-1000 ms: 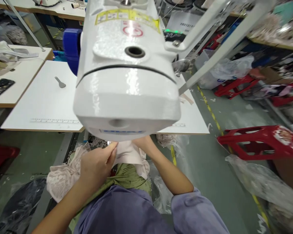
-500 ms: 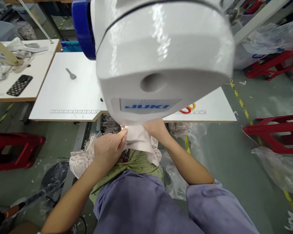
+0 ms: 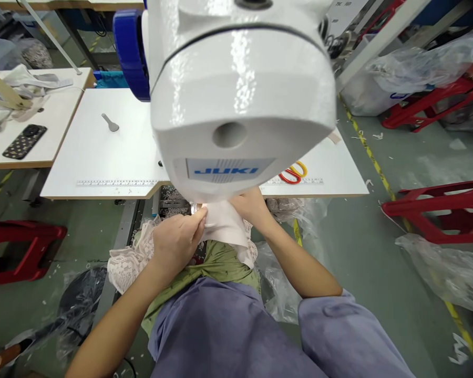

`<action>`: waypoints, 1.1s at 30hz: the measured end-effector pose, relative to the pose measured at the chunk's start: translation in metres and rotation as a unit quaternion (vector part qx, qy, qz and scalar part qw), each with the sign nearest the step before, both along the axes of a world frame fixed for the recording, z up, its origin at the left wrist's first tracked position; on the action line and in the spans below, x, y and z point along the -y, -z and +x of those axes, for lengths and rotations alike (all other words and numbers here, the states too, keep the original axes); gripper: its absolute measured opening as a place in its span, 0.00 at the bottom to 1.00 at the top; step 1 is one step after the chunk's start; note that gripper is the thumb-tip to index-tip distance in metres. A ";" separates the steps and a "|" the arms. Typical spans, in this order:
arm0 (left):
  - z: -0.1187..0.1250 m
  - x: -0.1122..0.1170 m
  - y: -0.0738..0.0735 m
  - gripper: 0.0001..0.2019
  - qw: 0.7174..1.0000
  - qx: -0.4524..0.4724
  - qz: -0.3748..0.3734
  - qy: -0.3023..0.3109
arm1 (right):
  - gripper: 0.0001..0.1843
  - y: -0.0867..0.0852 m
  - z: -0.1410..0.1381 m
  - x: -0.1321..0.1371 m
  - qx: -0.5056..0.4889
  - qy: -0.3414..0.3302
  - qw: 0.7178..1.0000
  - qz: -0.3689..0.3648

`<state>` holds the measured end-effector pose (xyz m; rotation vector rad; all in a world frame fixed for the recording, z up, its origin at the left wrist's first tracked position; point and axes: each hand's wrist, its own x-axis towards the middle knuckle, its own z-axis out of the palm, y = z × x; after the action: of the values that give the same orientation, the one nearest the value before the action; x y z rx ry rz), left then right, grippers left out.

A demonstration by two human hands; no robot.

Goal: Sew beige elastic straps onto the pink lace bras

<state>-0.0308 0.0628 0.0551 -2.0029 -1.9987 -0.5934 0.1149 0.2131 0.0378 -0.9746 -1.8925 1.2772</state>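
Pale fabric (image 3: 224, 224): six o'clock of machine head (image 3: 236, 100). Left hand (image 3: 179, 235): pinched on fabric's nine-o'clock edge. Right hand (image 3: 252, 206): fingertips hidden, grip cannot be told. Floor (image 3: 350, 247), three o'clock: spans right forearm (image 3: 299, 265) to red stool (image 3: 445, 212).

Red stools (image 3: 43, 242) left and right of the grip
A phone (image 3: 24, 142) and spoon-shaped tool (image 3: 112, 125) lie beyond it, leftward; a plastic bag (image 3: 447, 270) lies to its right.
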 end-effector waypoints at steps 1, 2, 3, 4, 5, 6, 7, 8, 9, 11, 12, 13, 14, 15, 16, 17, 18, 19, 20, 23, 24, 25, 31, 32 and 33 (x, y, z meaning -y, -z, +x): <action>0.000 0.000 0.000 0.13 1.000 0.000 -0.001 0.000 | 0.10 -0.001 0.001 0.000 0.002 -0.001 1.000 0.002; 0.000 0.000 0.001 0.13 1.000 0.002 -0.003 -0.001 | 0.09 -0.001 0.001 0.000 0.003 -0.004 1.000 0.002; 0.000 0.001 0.001 0.13 1.000 0.005 -0.007 -0.003 | 0.08 -0.002 0.002 0.001 0.003 -0.006 1.000 0.001; 0.000 0.001 0.001 0.13 1.000 0.010 -0.012 -0.004 | 0.08 -0.002 0.002 0.001 0.002 -0.006 1.000 -0.001; 0.000 0.002 0.001 0.14 1.000 0.017 -0.018 -0.007 | 0.08 -0.003 0.002 0.002 0.000 -0.004 1.000 -0.004; 0.000 0.002 0.000 0.14 0.999 0.027 -0.026 -0.010 | 0.08 -0.003 0.003 0.003 -0.001 0.000 1.000 -0.007; 0.000 0.003 0.000 0.14 0.998 0.040 -0.036 -0.014 | 0.07 -0.004 0.003 0.003 -0.003 0.003 1.000 -0.010; 0.000 0.004 -0.001 0.15 0.997 0.054 -0.046 -0.019 | 0.07 -0.004 0.003 0.004 -0.005 0.005 1.000 -0.013; 0.000 0.004 -0.001 0.15 0.996 0.071 -0.055 -0.024 | 0.07 -0.004 0.002 0.004 -0.008 0.006 1.000 -0.015; 0.000 0.005 -0.002 0.16 0.991 0.107 -0.068 -0.030 | 0.06 -0.003 0.001 0.005 -0.017 0.006 1.000 -0.019; 0.000 0.005 -0.003 0.16 0.989 0.126 -0.074 -0.030 | 0.06 -0.003 0.000 0.006 -0.022 0.007 1.000 -0.021; -0.001 0.004 -0.004 0.16 0.986 0.144 -0.078 -0.031 | 0.06 -0.001 -0.001 0.008 -0.029 0.009 0.999 -0.026; -0.001 0.004 -0.004 0.16 0.983 0.162 -0.084 -0.031 | 0.07 0.000 -0.002 0.010 -0.040 0.012 0.998 -0.036; -0.001 0.004 -0.005 0.16 0.979 0.179 -0.090 -0.033 | 0.09 0.002 -0.002 0.013 -0.056 0.016 0.997 -0.056; -0.002 0.004 -0.006 0.17 0.975 0.196 -0.097 -0.033 | 0.11 0.004 -0.002 0.017 -0.078 0.020 0.993 -0.089; -0.003 0.005 -0.008 0.17 0.971 0.213 -0.104 -0.031 | 0.13 0.007 -0.001 0.022 -0.101 0.023 0.985 -0.134; -0.004 0.007 -0.009 0.17 0.966 0.230 -0.112 -0.026 | 0.15 0.009 0.000 0.029 -0.123 0.022 0.974 -0.187; -0.004 0.010 -0.011 0.17 0.961 0.246 -0.123 -0.019 | 0.17 0.012 0.003 0.036 -0.140 0.018 0.961 -0.239; -0.004 0.013 -0.013 0.17 0.956 0.260 -0.136 -0.010 | 0.18 0.014 0.006 0.045 -0.152 0.011 0.948 -0.280; 0.000 0.026 -0.016 0.14 0.948 0.273 -0.166 0.007 | 0.19 0.020 0.022 0.072 -0.166 0.004 0.938 -0.303; 0.002 0.029 -0.016 0.14 0.949 0.264 -0.174 0.013 | 0.19 0.022 0.028 0.082 -0.166 0.006 0.947 -0.276; 0.006 0.032 -0.016 0.16 0.952 0.249 -0.178 0.025 | 0.17 0.023 0.034 0.090 -0.160 0.006 0.960 -0.231; 0.014 0.038 -0.003 0.07 0.981 0.060 -0.051 0.179 | 0.05 0.022 0.067 0.114 -0.118 -0.117 0.962 0.216; 0.013 0.039 -0.001 0.08 0.982 0.039 -0.026 0.182 | 0.08 0.021 0.069 0.114 -0.126 -0.129 0.950 0.255; 0.012 0.040 -0.001 0.08 0.983 0.025 -0.008 0.181 | 0.09 0.021 0.070 0.114 -0.134 -0.136 0.941 0.279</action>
<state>-0.0185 0.0229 0.0561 -2.4034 -1.6764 -0.7085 0.1851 0.0995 0.0170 -0.2387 -2.0423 0.8723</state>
